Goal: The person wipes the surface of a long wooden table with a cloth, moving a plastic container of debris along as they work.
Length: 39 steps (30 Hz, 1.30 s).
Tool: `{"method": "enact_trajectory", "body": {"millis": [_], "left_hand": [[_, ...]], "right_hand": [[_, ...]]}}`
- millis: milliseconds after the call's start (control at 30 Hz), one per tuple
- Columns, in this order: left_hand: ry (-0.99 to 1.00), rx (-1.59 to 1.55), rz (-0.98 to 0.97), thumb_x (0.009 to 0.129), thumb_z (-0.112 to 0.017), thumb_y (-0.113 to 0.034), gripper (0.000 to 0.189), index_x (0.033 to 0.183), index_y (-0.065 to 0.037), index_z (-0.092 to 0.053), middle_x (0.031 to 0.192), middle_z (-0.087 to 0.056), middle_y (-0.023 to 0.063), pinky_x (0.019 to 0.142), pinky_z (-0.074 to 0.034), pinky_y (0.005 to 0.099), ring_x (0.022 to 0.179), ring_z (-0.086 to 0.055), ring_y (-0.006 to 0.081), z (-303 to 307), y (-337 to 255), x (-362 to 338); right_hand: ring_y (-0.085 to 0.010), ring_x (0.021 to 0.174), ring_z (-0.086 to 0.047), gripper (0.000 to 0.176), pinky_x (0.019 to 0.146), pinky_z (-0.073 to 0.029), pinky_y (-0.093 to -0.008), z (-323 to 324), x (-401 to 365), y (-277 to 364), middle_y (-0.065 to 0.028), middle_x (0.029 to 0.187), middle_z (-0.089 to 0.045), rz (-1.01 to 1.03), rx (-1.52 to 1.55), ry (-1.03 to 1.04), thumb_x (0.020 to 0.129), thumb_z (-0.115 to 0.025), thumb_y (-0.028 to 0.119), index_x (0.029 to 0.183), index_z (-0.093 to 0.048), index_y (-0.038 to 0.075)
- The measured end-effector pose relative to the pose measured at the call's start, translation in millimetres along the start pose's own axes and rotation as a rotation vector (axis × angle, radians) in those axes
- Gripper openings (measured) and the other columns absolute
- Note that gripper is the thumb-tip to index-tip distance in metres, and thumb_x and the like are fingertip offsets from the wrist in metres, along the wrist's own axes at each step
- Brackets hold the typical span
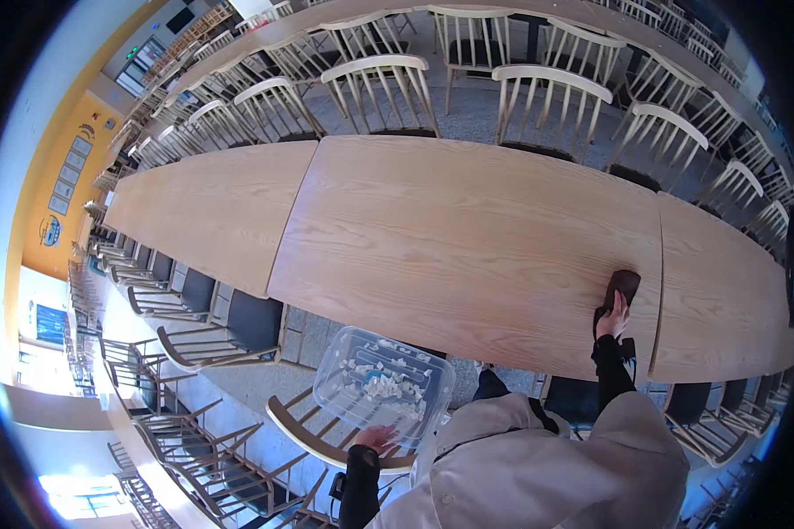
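My right hand (pixel 612 317) is closed on a dark brown cloth (pixel 625 283), folded into a pad, and presses it against the light wood tabletop (pixel 468 238) near the seam on the right. Low on the left, my left hand (pixel 377 438) has its fingers stretched out at the near side of a clear plastic box (pixel 344 353). Many small white scraps (pixel 386 384) lie scattered over the bottom of this box, with a bit of blue among them. The box is beside the table's near edge, over a wooden chair (pixel 302 434).
Chairs with spindle backs (pixel 381 79) line the table's far side. More chairs with dark seats (pixel 256 319) stand along the near side, left and right of me. Another long table (pixel 265 35) runs behind. A yellow wall (pixel 75 167) is at far left.
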<state>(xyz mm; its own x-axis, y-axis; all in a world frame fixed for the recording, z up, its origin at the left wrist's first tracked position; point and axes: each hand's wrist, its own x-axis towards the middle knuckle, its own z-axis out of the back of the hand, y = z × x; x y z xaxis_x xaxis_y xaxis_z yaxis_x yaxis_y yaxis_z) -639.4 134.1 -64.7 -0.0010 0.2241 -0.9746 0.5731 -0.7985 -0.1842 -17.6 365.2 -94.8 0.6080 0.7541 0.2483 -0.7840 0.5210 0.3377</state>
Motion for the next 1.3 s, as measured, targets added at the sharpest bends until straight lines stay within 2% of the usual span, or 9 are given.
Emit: {"method": "enact_trajectory", "body": {"millis": [167, 400, 667, 733, 800, 867, 933, 1200, 1300], "left_hand": [[0.073, -0.15, 0.042, 0.083, -0.049, -0.009, 0.014, 0.094, 0.0, -0.05, 0.102, -0.059, 0.0185, 0.081, -0.046, 0.0536, 0.099, -0.055, 0.0358, 22, 8, 35], [0.098, -0.282, 0.031, 0.075, -0.051, -0.001, 0.022, 0.097, 0.002, -0.052, 0.106, -0.056, 0.0201, 0.082, -0.044, 0.0572, 0.102, -0.054, 0.0367, 2, 14, 39], [0.228, -0.278, 0.063, 0.073, -0.051, 0.004, 0.026, 0.098, 0.004, -0.054, 0.107, -0.056, 0.0196, 0.083, -0.046, 0.0533, 0.102, -0.053, 0.037, 1, 21, 57], [0.416, -0.356, 0.097, 0.073, -0.052, 0.003, 0.028, 0.101, 0.004, -0.054, 0.108, -0.056, 0.0199, 0.083, -0.045, 0.0525, 0.102, -0.053, 0.0371, 19, 33, 87], [0.533, 0.998, -0.875, 0.072, -0.053, 0.004, 0.027, 0.099, 0.006, -0.055, 0.105, -0.057, 0.0201, 0.084, -0.046, 0.0523, 0.099, -0.054, 0.0374, 29, 51, 119], [0.591, 0.984, -0.868, 0.078, -0.05, -0.004, 0.021, 0.096, 0.005, -0.057, 0.104, -0.058, 0.0199, 0.085, -0.044, 0.0543, 0.097, -0.055, 0.0377, 14, 38, 105], [0.144, 0.022, -0.034, 0.086, -0.041, -0.012, 0.027, 0.105, 0.004, -0.053, 0.109, -0.056, 0.0193, 0.09, -0.04, 0.0563, 0.103, -0.052, 0.0372, -41, 11, 29], [0.182, -0.141, 0.062, 0.088, -0.04, -0.01, 0.027, 0.11, 0.002, -0.047, 0.113, -0.053, 0.0174, 0.085, -0.043, 0.0549, 0.106, -0.051, 0.0329, -18, 15, 80], [0.167, -0.179, 0.044, 0.088, -0.039, -0.011, 0.027, 0.11, 0.001, -0.048, 0.113, -0.054, 0.0169, 0.087, -0.041, 0.0536, 0.107, -0.05, 0.031, -24, 19, 72]], "right_hand": [[-0.0314, 0.12, -0.036, 0.064, 0.095, -0.034, -0.046, -26, -10, 4, -0.0007, 0.132, -0.04, -0.025, -0.008, 0.01, 0.071, -0.054, -0.001, 0.127, -0.041, 0.027], [-0.0338, 0.106, -0.045, 0.049, 0.089, -0.035, -0.0465, -16, -104, 169, -0.0126, 0.116, -0.049, 0.559, 0.331, 0.106, 0.064, -0.049, -0.001, 0.11, -0.055, 0.013], [-0.0269, 0.103, -0.047, 0.049, 0.086, -0.036, -0.0446, -4, -226, 326, -0.0026, 0.113, -0.053, 0.972, 0.689, 0.698, 0.061, -0.053, -0.004, 0.104, -0.06, 0.017], [-0.0304, 0.101, -0.05, 0.049, 0.089, -0.039, -0.0399, -11, -231, 346, -0.0084, 0.105, -0.059, 0.903, 0.999, 0.798, 0.062, -0.046, -0.012, 0.102, -0.061, 0.012], [-0.0313, 0.104, -0.05, 0.05, 0.093, -0.038, -0.0385, 0, -217, 356, -0.0115, 0.108, -0.057, 0.736, 1.091, 0.942, 0.063, -0.044, -0.013, 0.104, -0.06, 0.009], [-0.026, 0.106, -0.05, 0.052, 0.095, -0.037, -0.0326, -6, -190, 355, -0.0113, 0.11, -0.056, 0.669, 1.199, 0.899, 0.064, -0.04, -0.015, 0.108, -0.058, 0.007], [-0.018, 0.11, -0.048, 0.054, 0.097, -0.034, -0.0286, -9, -144, 336, -0.0073, 0.114, -0.054, 0.469, 1.275, 0.857, 0.066, -0.034, -0.016, 0.113, -0.054, 0.001], [-0.0233, 0.119, -0.04, 0.052, 0.101, -0.029, -0.0345, -68, 65, 139, -0.0074, 0.125, -0.046, 0.074, 0.753, 0.089, 0.074, -0.046, -0.009, 0.123, -0.046, 0.01], [-0.027, 0.121, -0.036, 0.054, 0.099, -0.028, -0.045, -87, 80, 112, -0.0106, 0.132, -0.039, -0.048, 0.192, 0.13, 0.075, -0.055, 0.008, 0.126, -0.042, 0.021]]}}
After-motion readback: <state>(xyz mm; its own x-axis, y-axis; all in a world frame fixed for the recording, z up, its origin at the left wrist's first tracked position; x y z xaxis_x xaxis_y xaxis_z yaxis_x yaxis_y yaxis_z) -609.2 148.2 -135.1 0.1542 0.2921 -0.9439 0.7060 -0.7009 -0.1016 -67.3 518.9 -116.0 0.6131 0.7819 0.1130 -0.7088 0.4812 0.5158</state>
